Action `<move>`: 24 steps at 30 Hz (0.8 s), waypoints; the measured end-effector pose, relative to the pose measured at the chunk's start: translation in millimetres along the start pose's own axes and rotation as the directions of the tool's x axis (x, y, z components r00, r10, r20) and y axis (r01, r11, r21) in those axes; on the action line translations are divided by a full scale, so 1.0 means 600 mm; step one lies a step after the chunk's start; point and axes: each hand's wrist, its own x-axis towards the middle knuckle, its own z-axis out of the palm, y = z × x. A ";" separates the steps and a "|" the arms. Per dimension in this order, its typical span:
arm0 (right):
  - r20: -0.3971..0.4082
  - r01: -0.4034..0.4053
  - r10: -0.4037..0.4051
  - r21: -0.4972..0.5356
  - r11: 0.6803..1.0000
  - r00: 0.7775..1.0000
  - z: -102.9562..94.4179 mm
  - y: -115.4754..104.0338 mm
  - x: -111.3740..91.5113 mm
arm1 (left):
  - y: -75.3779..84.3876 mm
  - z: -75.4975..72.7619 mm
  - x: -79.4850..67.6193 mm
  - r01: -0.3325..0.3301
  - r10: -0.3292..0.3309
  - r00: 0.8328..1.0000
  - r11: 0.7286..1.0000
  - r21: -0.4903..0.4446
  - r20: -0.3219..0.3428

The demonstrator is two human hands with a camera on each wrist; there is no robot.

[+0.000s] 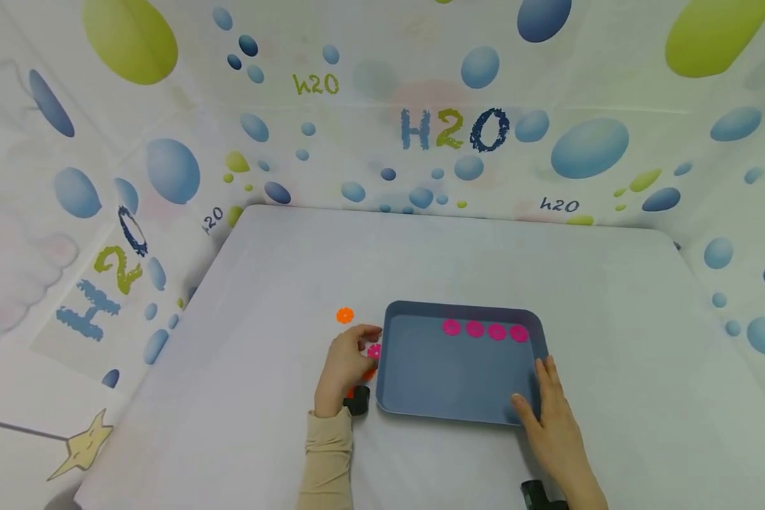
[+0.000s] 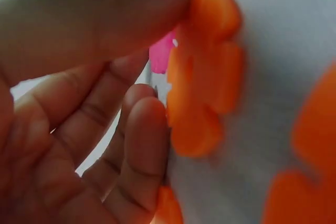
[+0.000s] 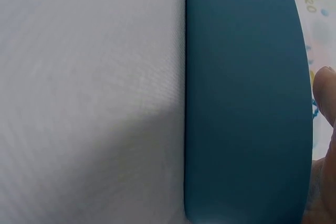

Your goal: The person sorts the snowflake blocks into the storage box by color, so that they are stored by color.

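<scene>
A blue-grey tray (image 1: 455, 375) lies on the table with several pink flower-shaped discs (image 1: 474, 329) in a row along its far side. Just outside its left wall is my left hand (image 1: 347, 365), thumb and bent fingers apart around another pink disc (image 1: 374, 351). Under that hand, partly hidden, are orange flower-shaped discs (image 1: 368, 374); one orange disc (image 2: 202, 77) shows large beside the thumb in the left wrist view. My right hand (image 1: 556, 425) rests at the tray's near right corner, fingers straight along the right wall, thumb over the near edge.
A separate orange disc (image 1: 345, 315) lies left of the tray, beyond my left hand. The white table (image 1: 261, 297) meets a backdrop (image 1: 370, 156) printed with blue and green drops at the back and sides. Black wrist devices (image 1: 357, 401) are on both wrists.
</scene>
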 end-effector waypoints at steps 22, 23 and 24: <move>-0.016 0.027 -0.027 0.006 1.000 0.999 0.004 0.003 -0.002 | 0.018 -0.016 0.006 0.045 -0.083 0.960 0.988 -0.146 -0.266; -0.019 0.029 -0.029 0.006 1.000 0.999 0.004 0.003 -0.002 | 0.025 -0.017 0.009 0.031 -0.090 0.949 0.981 -0.194 -0.303; -0.020 0.029 -0.029 0.005 1.000 0.999 0.004 0.003 -0.002 | 0.032 -0.017 0.013 0.008 -0.090 0.939 0.971 -0.240 -0.332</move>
